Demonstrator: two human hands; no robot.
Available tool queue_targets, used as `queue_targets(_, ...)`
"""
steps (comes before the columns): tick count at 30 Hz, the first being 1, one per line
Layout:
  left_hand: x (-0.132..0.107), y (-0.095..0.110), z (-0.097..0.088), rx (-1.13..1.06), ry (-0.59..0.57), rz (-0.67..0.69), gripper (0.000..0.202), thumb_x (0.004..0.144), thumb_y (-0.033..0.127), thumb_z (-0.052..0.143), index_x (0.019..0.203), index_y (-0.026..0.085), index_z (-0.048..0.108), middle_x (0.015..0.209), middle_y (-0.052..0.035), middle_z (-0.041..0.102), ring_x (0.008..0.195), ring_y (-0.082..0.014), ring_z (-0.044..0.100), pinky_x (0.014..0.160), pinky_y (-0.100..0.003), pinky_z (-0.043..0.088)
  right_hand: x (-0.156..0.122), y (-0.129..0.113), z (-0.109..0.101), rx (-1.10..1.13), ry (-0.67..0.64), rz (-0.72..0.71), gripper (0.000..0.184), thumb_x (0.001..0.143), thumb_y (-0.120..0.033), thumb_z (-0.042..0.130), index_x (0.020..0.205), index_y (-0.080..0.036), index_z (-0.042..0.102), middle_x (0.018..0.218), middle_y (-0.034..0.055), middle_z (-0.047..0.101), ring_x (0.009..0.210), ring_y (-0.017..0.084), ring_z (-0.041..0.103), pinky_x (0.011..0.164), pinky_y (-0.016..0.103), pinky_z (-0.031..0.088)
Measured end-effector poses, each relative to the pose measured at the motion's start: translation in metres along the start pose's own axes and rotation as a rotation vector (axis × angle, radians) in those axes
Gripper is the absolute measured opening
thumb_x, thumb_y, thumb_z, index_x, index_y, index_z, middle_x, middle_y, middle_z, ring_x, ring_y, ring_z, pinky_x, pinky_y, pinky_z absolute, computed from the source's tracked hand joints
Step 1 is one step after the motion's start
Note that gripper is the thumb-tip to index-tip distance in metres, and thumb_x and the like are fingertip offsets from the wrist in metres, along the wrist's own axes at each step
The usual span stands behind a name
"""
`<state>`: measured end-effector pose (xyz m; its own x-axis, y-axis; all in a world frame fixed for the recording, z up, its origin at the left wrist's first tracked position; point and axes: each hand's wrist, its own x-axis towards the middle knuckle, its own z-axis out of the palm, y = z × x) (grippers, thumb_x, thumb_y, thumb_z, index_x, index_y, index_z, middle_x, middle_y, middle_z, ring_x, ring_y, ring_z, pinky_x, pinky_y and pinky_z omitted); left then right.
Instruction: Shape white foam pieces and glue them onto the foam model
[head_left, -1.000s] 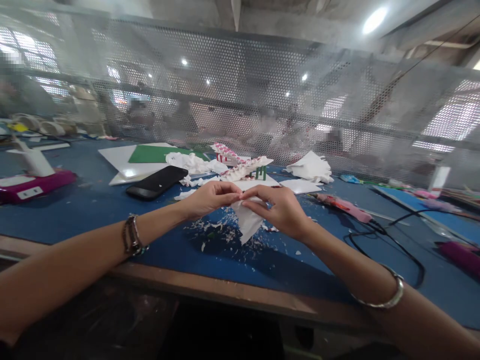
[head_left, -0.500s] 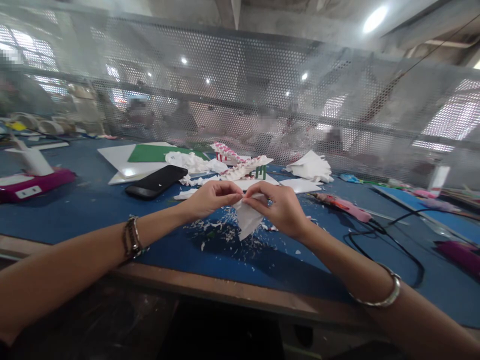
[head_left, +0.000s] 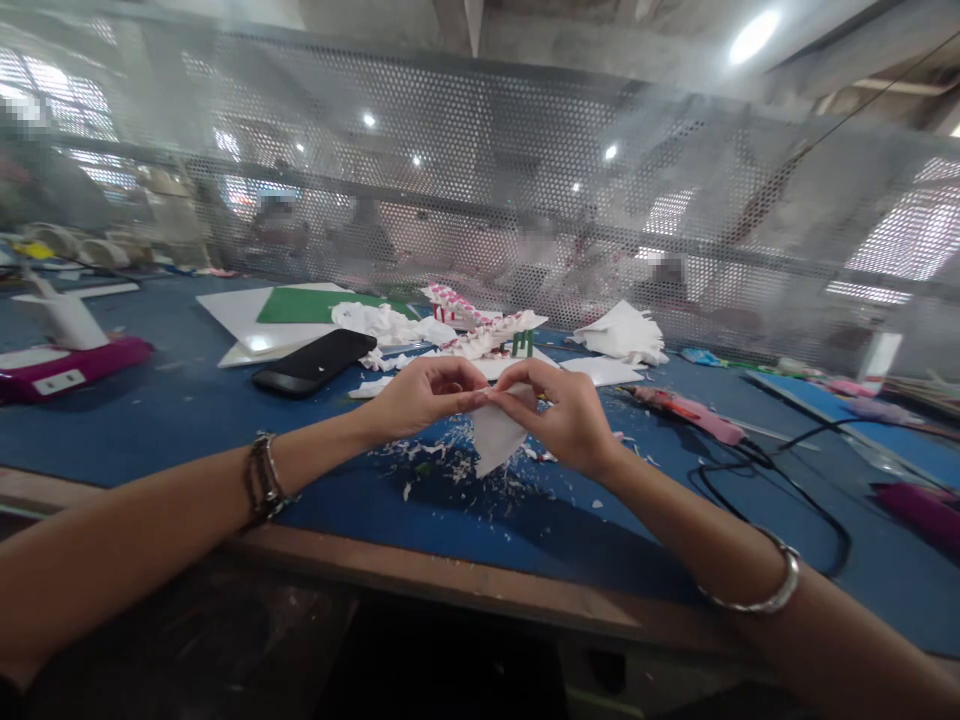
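Between my fingertips hangs a thin white sheet of tissue paper, its lower end tapering to a point above the blue table. My left hand pinches its upper edge with thumb and forefinger. Right beside it, my right hand pinches the same edge, the fingertips of both hands nearly touching. Small white scraps lie scattered on the table below. Just beyond the hands are small models with pink-dotted white tops and green posts, partly hidden.
A black phone lies left of the hands, near white and green sheets. Crumpled white paper and a white paper stack sit behind. A pink corded tool lies right. A perforated metal screen stands at the back.
The fingertips have shifted slightly along the paper's upper edge, and its hanging end has swung a little. Both hands keep their pinch; the surrounding things stay put.
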<state>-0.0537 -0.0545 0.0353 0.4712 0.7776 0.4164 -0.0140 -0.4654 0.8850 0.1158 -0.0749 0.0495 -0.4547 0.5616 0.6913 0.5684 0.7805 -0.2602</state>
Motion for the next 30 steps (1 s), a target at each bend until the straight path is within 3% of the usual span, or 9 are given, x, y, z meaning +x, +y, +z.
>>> queue_targets(5, 0.002, 0.001, -0.001, -0.026, 0.021, 0.012, 0.012, 0.061, 0.024, 0.062, 0.064, 0.014, 0.056, 0.061, 0.0027, 0.052, 0.056, -0.0063, 0.044, 0.053, -0.018, 0.036, 0.002, 0.002, -0.002, 0.187, -0.026, 0.029, 0.007, 0.073, -0.025, 0.053, 0.073, -0.018, 0.056, 0.068, -0.001, 0.06, 0.057, 0.007, 0.05, 0.049, 0.019, 0.037)
queue_targets(13, 0.001, 0.001, -0.001, -0.107, -0.002, 0.014, 0.008, 0.061, 0.022, 0.061, 0.063, 0.015, 0.057, 0.058, 0.0042, 0.049, 0.053, -0.0055, 0.04, 0.05, -0.017, 0.032, 0.003, -0.004, 0.001, 0.486, 0.002, 0.189, 0.009, 0.068, -0.02, 0.059, 0.065, -0.016, 0.051, 0.06, -0.0032, 0.054, 0.051, 0.004, 0.045, 0.044, 0.017, 0.034)
queue_targets(21, 0.0, 0.004, -0.003, -0.066, -0.042, 0.018, 0.013, 0.063, 0.028, 0.062, 0.061, 0.015, 0.058, 0.055, 0.0045, 0.047, 0.05, -0.0055, 0.037, 0.047, -0.018, 0.028, 0.002, -0.006, 0.004, 0.528, -0.008, 0.18, 0.012, 0.07, -0.022, 0.057, 0.078, -0.017, 0.05, 0.068, -0.0013, 0.059, 0.058, 0.006, 0.054, 0.049, 0.018, 0.04)
queue_targets(25, 0.0, 0.001, -0.002, -0.128, -0.028, 0.046, 0.016, 0.063, 0.029, 0.064, 0.064, 0.015, 0.055, 0.054, 0.0052, 0.045, 0.048, -0.0048, 0.035, 0.045, -0.018, 0.027, 0.001, -0.007, 0.007, 0.516, 0.031, 0.207, 0.009, 0.07, -0.023, 0.057, 0.074, -0.016, 0.052, 0.068, -0.0007, 0.059, 0.06, 0.007, 0.054, 0.051, 0.018, 0.041)
queue_targets(30, 0.0, -0.002, 0.0, -0.227, -0.058, 0.076, 0.023, 0.061, 0.03, 0.067, 0.066, 0.015, 0.05, 0.057, 0.0058, 0.045, 0.05, -0.0046, 0.037, 0.047, -0.017, 0.029, -0.001, -0.01, 0.008, 0.532, -0.011, 0.174, 0.007, 0.07, -0.022, 0.057, 0.073, -0.017, 0.054, 0.068, -0.0022, 0.059, 0.06, 0.006, 0.054, 0.054, 0.018, 0.042)
